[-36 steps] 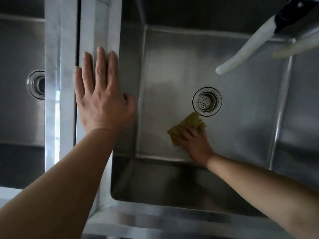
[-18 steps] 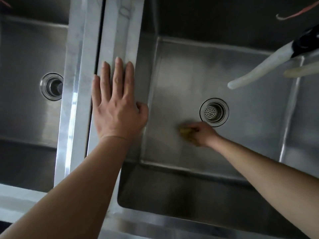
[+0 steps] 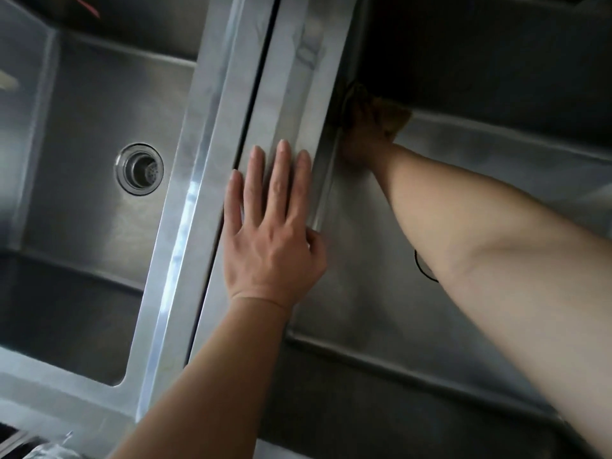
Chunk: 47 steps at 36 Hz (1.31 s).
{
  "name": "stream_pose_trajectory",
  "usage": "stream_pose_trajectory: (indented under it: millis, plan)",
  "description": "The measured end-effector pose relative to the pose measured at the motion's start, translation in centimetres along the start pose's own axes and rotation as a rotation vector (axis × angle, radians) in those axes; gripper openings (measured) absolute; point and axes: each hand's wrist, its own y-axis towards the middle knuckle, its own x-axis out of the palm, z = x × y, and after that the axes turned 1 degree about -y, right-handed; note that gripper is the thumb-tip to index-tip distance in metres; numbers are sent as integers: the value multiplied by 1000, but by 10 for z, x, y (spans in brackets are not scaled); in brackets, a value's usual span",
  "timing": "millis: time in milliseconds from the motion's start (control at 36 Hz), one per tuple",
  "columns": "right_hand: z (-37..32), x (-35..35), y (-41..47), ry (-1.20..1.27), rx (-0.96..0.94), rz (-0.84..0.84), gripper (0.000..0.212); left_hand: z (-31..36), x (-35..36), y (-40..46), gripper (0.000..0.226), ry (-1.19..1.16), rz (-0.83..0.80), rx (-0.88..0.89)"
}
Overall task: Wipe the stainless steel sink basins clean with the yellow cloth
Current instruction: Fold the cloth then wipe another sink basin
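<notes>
Now right hand (image 3: 361, 134) presses yellow cloth (image 3: 392, 115) into far-left basin corner; left hand (image 3: 271, 240) flat, fingers apart, on divider (image 3: 298, 77)

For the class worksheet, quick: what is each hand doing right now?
Left hand: open, flat on the divider.
Right hand: closed on the yellow cloth in the basin's far corner.

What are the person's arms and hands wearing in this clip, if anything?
Nothing that shows. The left hand and right hand are bare: no gloves, rings or watch visible. Both forearms are uncovered right to the picture's edge, so no sleeves appear. The right hand is in shadow and blurred, so small items there cannot be ruled out.
</notes>
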Motion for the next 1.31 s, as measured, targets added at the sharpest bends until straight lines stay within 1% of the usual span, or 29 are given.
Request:
stream_pose_trajectory:
  millis: [28,83,139,222,278,361,500,556,639,667,694,750,806,889,917,972,1028,1083,1139,1194,1250,1306]
  plan:
    - [4,5,7,-57,-17,-19,83,0,0,0,88,-1,1,1]
    - [9,8,6,-99,10,-42,87,0,1,0,87,1,4,3]
    - [12,9,-11,-141,-7,-55,82,0,1,0,87,-3,7,6]
    - [15,18,-57,-171,-98,-52,68,-1,1,-1,86,-4,14,7]
    - [21,34,-95,-191,-189,-17,64,-1,1,-1,84,-6,17,9]
    - [27,64,-152,-237,-269,4,61,-1,2,-2,81,-10,21,13]
    - [26,120,-232,-224,-391,-113,56,-2,2,-3,81,6,-5,36]
    - [27,138,-257,-262,-485,-186,51,-2,2,-3,81,10,-10,33]
    - [28,159,-289,-307,-678,-306,34,-3,3,-2,81,23,-12,37]
    - [30,164,-297,-337,-713,-326,33,-3,3,-3,81,26,-12,41]
    - [32,170,-304,-349,-717,-343,35,-2,4,-3,81,27,-10,44]
    - [38,176,-314,-285,-681,-349,40,-2,4,-3,81,25,1,48]
    - [42,173,-317,-264,-643,-368,40,-3,5,-3,81,27,6,48]
    - [53,154,-317,-391,-647,-443,36,-4,5,-3,81,36,3,46]
    - [60,148,-317,-453,-681,-455,32,-4,5,-3,80,39,5,47]
    - [76,135,-319,-587,-785,-478,20,-4,5,-3,80,40,7,49]
    - [104,123,-321,-681,-844,-419,2,-4,6,-3,80,37,11,56]
    - [132,106,-323,-740,-856,-420,14,-3,6,-3,80,26,18,56]
    - [146,81,-320,-776,-768,-464,25,-3,5,-3,80,13,29,50]
    - [154,64,-316,-822,-592,-473,26,-4,5,-4,80,5,29,51]
    - [164,56,-312,-763,-422,-387,36,-4,4,-4,81,2,37,53]
    - [166,52,-307,-596,-243,-276,46,-3,4,-4,81,0,44,56]
